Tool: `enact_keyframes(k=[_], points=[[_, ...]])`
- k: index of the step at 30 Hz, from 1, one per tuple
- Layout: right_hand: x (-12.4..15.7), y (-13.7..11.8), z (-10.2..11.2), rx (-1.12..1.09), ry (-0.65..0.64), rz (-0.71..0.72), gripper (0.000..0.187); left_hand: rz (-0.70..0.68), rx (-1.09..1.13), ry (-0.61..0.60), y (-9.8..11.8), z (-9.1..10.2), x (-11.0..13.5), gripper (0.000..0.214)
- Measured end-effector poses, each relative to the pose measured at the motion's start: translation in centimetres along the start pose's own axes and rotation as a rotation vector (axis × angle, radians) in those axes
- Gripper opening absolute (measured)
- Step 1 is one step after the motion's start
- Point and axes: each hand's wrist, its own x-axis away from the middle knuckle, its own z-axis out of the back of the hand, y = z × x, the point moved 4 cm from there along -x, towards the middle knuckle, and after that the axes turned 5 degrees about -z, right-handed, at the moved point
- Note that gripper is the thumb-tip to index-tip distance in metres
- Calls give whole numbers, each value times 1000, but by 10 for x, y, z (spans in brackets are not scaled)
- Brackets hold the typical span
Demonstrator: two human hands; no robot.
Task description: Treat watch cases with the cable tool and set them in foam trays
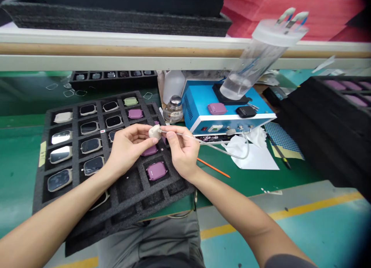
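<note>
Between its fingertips, my left hand point(127, 144) grips a small beige watch case point(154, 132), tilted on edge above a black foam tray point(118, 208). Pinched in my right hand point(184, 154) is a thin pale cable or tube point(216, 147), its end at the side of the case. Whether the tip touches the case I cannot tell. The cable loops back to the front of a blue box point(197, 101). Below my hands, a purple watch case point(157, 171) lies in a tray compartment. Several watches with dark screens point(91, 145) fill compartments to the left.
On the blue box are a clear cylinder point(246, 74) holding liquid, a purple case point(217, 108) and a black case point(246, 111). A glass bottle point(174, 109) stands beside it. An orange stick point(213, 168) and white paper point(255, 156) lie right. A shelf edge point(145, 63) crosses above.
</note>
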Motion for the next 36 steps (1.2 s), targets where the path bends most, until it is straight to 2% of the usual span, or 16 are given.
enact_keyframes(k=[36], points=[[-1,2,-1,-18,-5,15,18,26,6,5,2,0,0,39]])
